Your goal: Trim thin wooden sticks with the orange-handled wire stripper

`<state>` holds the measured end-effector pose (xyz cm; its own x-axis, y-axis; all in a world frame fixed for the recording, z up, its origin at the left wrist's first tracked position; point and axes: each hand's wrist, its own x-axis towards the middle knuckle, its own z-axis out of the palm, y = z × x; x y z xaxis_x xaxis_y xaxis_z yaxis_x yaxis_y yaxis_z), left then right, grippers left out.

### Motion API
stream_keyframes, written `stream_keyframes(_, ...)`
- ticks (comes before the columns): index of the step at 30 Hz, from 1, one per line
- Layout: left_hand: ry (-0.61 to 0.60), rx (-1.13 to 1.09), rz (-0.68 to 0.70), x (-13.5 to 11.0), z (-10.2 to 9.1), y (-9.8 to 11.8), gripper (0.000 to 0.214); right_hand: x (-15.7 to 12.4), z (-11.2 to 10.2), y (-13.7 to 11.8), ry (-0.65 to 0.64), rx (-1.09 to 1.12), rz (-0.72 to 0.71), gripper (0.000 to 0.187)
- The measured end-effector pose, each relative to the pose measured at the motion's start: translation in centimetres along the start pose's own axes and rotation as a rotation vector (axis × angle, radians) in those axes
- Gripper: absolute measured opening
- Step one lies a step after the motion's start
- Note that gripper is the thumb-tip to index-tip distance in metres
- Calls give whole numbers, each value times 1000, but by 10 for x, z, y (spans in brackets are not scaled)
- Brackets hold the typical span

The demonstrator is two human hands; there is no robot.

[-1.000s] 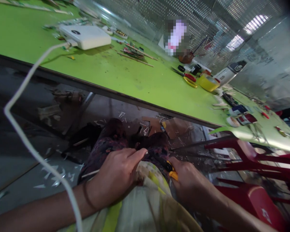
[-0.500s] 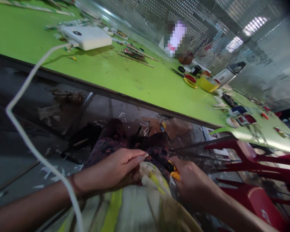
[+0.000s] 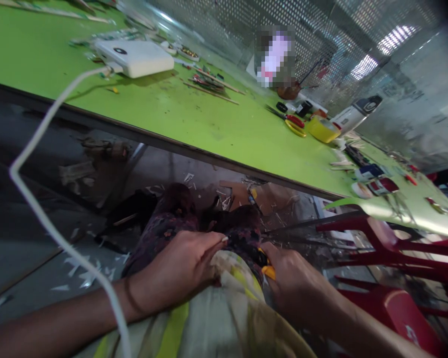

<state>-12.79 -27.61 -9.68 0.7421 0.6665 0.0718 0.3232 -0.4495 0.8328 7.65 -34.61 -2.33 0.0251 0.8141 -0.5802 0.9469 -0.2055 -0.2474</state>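
Both my hands rest low over my lap, below the edge of the green table (image 3: 194, 119). My left hand (image 3: 179, 268) is closed in a pinch; a thin pale sliver shows at its fingertips, too small to name. My right hand (image 3: 294, 286) is wrapped round a yellow-and-black handled tool (image 3: 266, 265), whose working end is hidden. The two hands are a short gap apart above my patterned dark trousers (image 3: 171, 219) and a yellow-green garment (image 3: 216, 318).
A white cable (image 3: 41, 214) runs from a white box (image 3: 134, 55) on the table down past my left arm. Thin sticks (image 3: 209, 89), red-handled scissors (image 3: 289, 122), a yellow tape roll (image 3: 321, 130) and small pots lie on the table. Red plastic chairs (image 3: 388, 258) stand at right. Paper scraps litter the floor.
My left hand drew back slightly, then moved forward again; its wrist turned a little. My right hand has barely moved and keeps hold of the tool.
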Motion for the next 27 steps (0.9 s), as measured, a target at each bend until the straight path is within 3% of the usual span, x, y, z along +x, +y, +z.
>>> stream_keyframes(2,83,189,76,-4,3,-1,25,2,1,-1,0,6,0,20)
stream_keyframes(4,127,355,115,-7,5,-2,45,4,2,-1,12,2,-11,23)
stream_keyframes(8,117,473,127,-5,4,-2,52,8,5,0,38,-13,-29,27)
stream_keyframes(13,51,124,-12,3,-5,2,24,7,0,-2,56,97,-18,23)
stream_keyframes(20,-32,-329,-185,6,-15,7,38,-2,-7,11,175,287,-72,34)
stream_keyframes(27,-19,-580,-295,3,-17,14,39,4,19,30,128,288,-114,36)
